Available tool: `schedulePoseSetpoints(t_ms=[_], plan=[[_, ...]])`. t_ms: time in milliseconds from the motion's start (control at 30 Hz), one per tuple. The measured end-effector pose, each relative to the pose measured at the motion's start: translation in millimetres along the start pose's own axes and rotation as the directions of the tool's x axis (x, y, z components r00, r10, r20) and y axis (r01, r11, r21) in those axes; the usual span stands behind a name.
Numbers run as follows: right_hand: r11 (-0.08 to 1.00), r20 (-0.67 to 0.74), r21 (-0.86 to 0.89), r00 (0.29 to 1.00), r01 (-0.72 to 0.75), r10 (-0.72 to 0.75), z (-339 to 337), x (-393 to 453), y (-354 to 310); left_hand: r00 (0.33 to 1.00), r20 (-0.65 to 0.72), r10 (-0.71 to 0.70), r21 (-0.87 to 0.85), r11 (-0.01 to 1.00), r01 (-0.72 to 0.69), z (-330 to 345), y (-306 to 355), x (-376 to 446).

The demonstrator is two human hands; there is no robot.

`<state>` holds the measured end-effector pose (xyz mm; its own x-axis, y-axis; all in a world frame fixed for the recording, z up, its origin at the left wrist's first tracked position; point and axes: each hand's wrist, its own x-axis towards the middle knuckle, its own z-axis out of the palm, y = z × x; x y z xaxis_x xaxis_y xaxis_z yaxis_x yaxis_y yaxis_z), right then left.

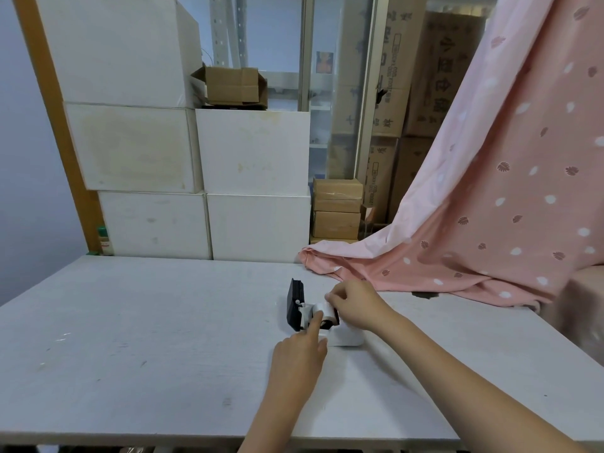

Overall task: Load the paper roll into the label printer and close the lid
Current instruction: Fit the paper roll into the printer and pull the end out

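Note:
A small white label printer (347, 339) sits on the white table (137, 325), right of centre. Its black lid (294, 304) stands open, tilted up on the printer's left side. A white paper roll (324, 310) lies in the open bay. My right hand (354, 304) reaches in from the right and pinches the roll at its top right end. My left hand (299, 354) comes from below, index finger stretched onto the near left end of the roll. The bay's inside is mostly hidden by the roll and fingers.
A pink patterned cloth (474, 223) hangs at the right and spills onto the table's far right corner, just behind the printer. White boxes (196, 178) and cardboard cartons (336, 207) are stacked behind the table's far edge. A green-capped bottle (104, 240) stands at the far left.

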<state>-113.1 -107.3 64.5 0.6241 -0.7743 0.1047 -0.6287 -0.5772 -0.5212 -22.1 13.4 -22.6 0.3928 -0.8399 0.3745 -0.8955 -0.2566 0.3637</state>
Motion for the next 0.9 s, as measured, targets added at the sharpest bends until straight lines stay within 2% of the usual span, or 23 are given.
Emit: schedulePoseSetpoints(t_ms=[100, 233, 400, 900], plan=[[0.994, -0.056, -0.055, 0.994, -0.094, 0.09, 5, 9, -12, 1.0, -0.017, 0.013, -0.019, 1.0, -0.013, 0, 0, 0], [0.969, 0.0, -0.184, 0.986, -0.165, 0.168, 10, 19, -34, 0.999, -0.027, 0.021, -0.027, 0.999, -0.022, -2, 0, 0], [0.931, 0.019, -0.251, 0.961, -0.264, 0.278, 13, 25, -53, 0.999, -0.033, 0.017, -0.019, 1.0, -0.018, 2, -1, 1], [0.933, -0.084, -0.252, 0.966, -0.257, 0.244, 15, 13, -71, 0.998, -0.035, 0.043, -0.035, 0.998, -0.044, 2, -6, 0]])
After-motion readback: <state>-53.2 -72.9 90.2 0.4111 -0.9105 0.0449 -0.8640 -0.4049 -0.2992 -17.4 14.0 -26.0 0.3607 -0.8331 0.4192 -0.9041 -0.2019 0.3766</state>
